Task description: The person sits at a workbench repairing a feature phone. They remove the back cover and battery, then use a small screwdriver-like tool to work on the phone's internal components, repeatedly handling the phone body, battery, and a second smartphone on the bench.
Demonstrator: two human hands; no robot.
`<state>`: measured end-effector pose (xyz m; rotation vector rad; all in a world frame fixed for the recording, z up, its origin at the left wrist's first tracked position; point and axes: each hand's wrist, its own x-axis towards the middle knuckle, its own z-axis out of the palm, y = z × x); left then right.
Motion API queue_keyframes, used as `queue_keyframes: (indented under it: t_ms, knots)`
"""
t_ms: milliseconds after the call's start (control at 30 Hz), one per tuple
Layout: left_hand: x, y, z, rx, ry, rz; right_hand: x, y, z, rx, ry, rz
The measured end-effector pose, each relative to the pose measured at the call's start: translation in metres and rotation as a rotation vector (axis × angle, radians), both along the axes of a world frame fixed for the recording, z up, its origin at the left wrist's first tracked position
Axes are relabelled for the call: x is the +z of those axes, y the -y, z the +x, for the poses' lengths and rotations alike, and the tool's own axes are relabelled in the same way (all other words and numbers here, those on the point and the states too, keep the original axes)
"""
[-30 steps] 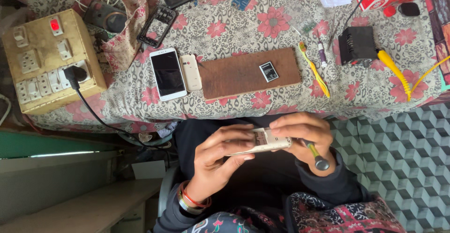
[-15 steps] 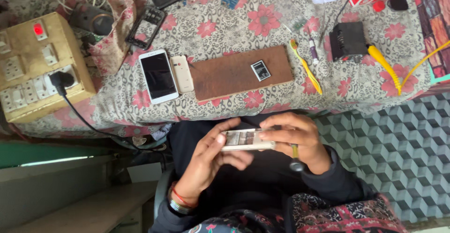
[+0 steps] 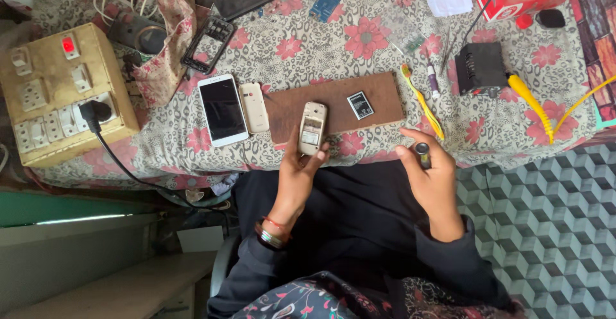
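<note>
held upright in the fingers of the left hand [image 3: 296,173] is a small opened phone [image 3: 312,128], over the near edge of the flowered table [image 3: 513,126] and a brown board [image 3: 333,104]; a dark screwdriver [image 3: 422,154] is gripped in the right hand [image 3: 431,176], just beside a yellow toothbrush [image 3: 422,101]

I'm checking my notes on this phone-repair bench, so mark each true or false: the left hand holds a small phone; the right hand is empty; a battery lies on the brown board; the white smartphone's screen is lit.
1. The left hand holds a small phone: true.
2. The right hand is empty: false, it grips a small dark tool.
3. A battery lies on the brown board: true.
4. The white smartphone has a lit screen: false, it is dark.
</note>
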<state>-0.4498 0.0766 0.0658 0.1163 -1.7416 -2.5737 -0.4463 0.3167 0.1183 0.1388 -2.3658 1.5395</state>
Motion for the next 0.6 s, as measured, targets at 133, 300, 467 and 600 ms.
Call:
queue_keyframes:
  t_ms: [133, 300, 467, 600]
  knots:
    - [-0.017, -0.001, -0.012, 0.022, 0.008, -0.565, -0.012, -0.016, -0.007, 0.036, -0.045, 0.042]
    - [-0.022, 0.003, -0.024, 0.094, -0.074, -1.082, -0.024, -0.046, -0.035, -0.019, 0.122, 0.167]
    - [-0.016, 0.005, -0.015, 0.039, -0.136, -1.024, -0.039, -0.056, -0.076, -0.048, -0.035, 0.447]
    - [-0.014, 0.022, 0.015, 0.016, -0.268, -0.954, -0.058, -0.045, -0.099, -0.02, 0.088, 0.14]
